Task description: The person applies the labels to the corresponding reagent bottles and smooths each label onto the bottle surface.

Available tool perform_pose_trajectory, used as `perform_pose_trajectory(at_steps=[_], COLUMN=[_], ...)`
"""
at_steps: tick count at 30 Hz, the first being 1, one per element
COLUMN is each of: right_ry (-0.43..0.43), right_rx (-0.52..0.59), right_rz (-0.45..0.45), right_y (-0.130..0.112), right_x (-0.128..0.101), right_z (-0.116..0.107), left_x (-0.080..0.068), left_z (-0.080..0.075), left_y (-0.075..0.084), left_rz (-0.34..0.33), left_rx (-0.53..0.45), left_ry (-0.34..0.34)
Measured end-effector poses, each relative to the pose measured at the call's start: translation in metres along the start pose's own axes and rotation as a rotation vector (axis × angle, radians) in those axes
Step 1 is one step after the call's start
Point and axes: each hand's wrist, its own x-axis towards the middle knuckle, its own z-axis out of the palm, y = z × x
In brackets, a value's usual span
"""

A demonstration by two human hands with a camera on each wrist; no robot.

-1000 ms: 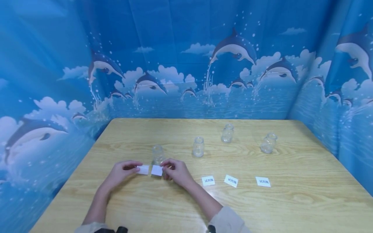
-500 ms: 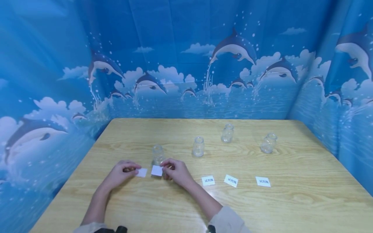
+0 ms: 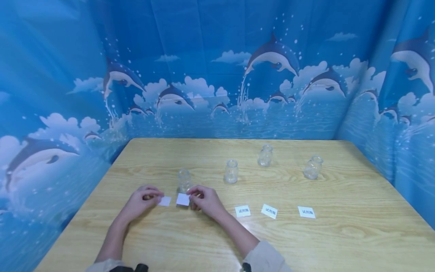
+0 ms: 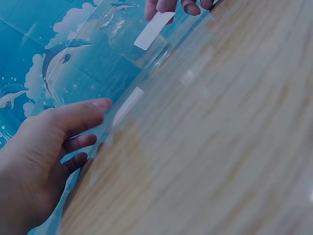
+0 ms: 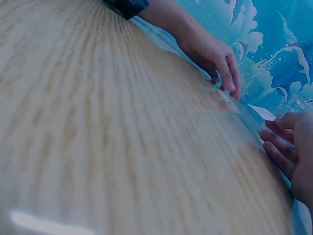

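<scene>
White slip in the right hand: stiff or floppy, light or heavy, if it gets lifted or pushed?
The white slip is probably fairly stiff: pinched near one end by the right hand, it juts out without obvious sagging. It's likely very light and easily nudged, since it looks small and thin.

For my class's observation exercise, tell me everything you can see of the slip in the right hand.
The slip is white, flat, four-sided and paper-like, with no writing visible on the side shown. The right hand pinches it by one edge, tilted and off the table, in front of the leftmost jar. Whether it touches the jar is unclear.
</scene>
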Motion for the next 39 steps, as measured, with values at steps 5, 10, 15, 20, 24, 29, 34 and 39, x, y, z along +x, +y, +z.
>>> perform_pose_trajectory(at_steps=[5,10,15,20,24,29,34,39], right_ry=[-0.001,-0.004,-0.02,-0.012,-0.01,-0.01,-0.013,-0.013], right_rx=[0.001,0.007,0.004,0.007,0.012,0.012,0.018,0.026], right_rz=[-0.006,0.008,0.005,-0.002,0.016,0.019,0.017,0.005], right_y=[0.003,0.019,0.03,0.03,0.029,0.029,0.029,0.031], right_x=[0.001,0.006,0.01,0.011,0.011,0.01,0.01,0.011], right_z=[0.0,0.0,0.001,0.002,0.002,0.002,0.001,0.001], left_x=[0.002,0.007,0.01,0.01,0.01,0.008,0.007,0.008], left_z=[0.009,0.03,0.049,0.058,0.058,0.058,0.058,0.058], left_y=[0.008,0.033,0.056,0.063,0.062,0.061,0.06,0.058], left_rz=[0.052,0.301,0.629,0.728,0.711,0.674,0.635,0.616], left_rx=[-0.005,0.045,0.129,0.251,0.295,0.281,0.284,0.309], left_ry=[0.138,0.28,0.335,0.293,0.258,0.236,0.208,0.199])
